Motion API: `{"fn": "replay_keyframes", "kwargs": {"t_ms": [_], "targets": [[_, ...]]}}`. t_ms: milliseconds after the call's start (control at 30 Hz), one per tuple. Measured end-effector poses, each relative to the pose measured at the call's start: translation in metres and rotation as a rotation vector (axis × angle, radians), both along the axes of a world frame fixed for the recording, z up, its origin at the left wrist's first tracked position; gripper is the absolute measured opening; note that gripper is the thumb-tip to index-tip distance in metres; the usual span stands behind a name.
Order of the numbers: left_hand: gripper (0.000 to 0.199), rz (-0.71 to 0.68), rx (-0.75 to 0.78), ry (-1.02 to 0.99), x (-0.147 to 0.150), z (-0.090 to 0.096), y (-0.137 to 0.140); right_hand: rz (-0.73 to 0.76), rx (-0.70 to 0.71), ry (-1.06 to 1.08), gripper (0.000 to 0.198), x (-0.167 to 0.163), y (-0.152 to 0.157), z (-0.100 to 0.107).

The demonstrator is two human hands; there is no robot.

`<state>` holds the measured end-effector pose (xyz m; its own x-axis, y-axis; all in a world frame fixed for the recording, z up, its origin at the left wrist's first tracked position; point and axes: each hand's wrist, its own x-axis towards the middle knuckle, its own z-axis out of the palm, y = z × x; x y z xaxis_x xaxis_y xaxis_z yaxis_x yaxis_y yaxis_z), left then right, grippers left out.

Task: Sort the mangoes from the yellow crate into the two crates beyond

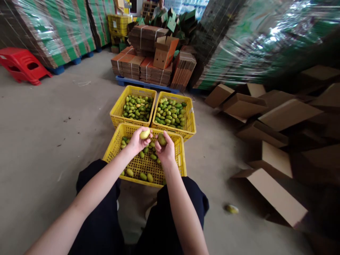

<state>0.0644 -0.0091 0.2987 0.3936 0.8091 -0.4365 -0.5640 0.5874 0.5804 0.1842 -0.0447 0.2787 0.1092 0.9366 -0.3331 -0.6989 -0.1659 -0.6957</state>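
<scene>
My left hand (136,143) is closed around a pale yellow mango (145,134), held above the near yellow crate (108,152). Just to its right, my right hand (166,150) grips a darker, brownish-green mango (162,139). The two hands are close together but apart. Below them, the near crate holds loose green mangoes (143,176) along its front and others toward the back, partly hidden by my hands. Bare perforated floor shows in its middle.
Behind stand two fuller yellow crates of mangoes, left (114,112) and right (193,122). Cardboard boxes (276,194) lie scattered at right; one mango (231,209) lies on the floor. Flattened cartons (143,39) sit on a blue pallet. A red stool (23,63) is at left. A person (160,6) is far back.
</scene>
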Motion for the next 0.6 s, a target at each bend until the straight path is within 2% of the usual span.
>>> {"fn": "replay_keyframes", "kwargs": {"t_ms": [67, 300, 400, 500, 533, 600], "targets": [[0.022, -0.062, -0.020, -0.006, -0.002, -0.001, 0.000, 0.028, -0.004, 0.058, 0.035, 0.002, 0.000, 0.001], [0.043, -0.119, 0.087, 0.048, 0.002, -0.007, 0.005, 0.030, -0.023, 0.079, 0.037, 0.004, 0.001, 0.001], [0.034, -0.029, 0.162, 0.121, 0.003, -0.006, 0.004, 0.016, 0.027, 0.097, 0.024, 0.009, 0.000, 0.004], [0.014, -0.001, 0.207, 0.184, -0.002, -0.003, 0.002, 0.046, 0.098, 0.119, 0.019, 0.017, -0.001, 0.008], [0.014, -0.004, 0.229, 0.202, -0.004, -0.001, 0.002, 0.053, 0.121, 0.102, 0.019, 0.019, -0.001, 0.009], [0.028, -0.009, 0.328, 0.233, -0.010, 0.000, 0.001, 0.015, 0.162, 0.011, 0.020, 0.020, 0.000, 0.009]]}}
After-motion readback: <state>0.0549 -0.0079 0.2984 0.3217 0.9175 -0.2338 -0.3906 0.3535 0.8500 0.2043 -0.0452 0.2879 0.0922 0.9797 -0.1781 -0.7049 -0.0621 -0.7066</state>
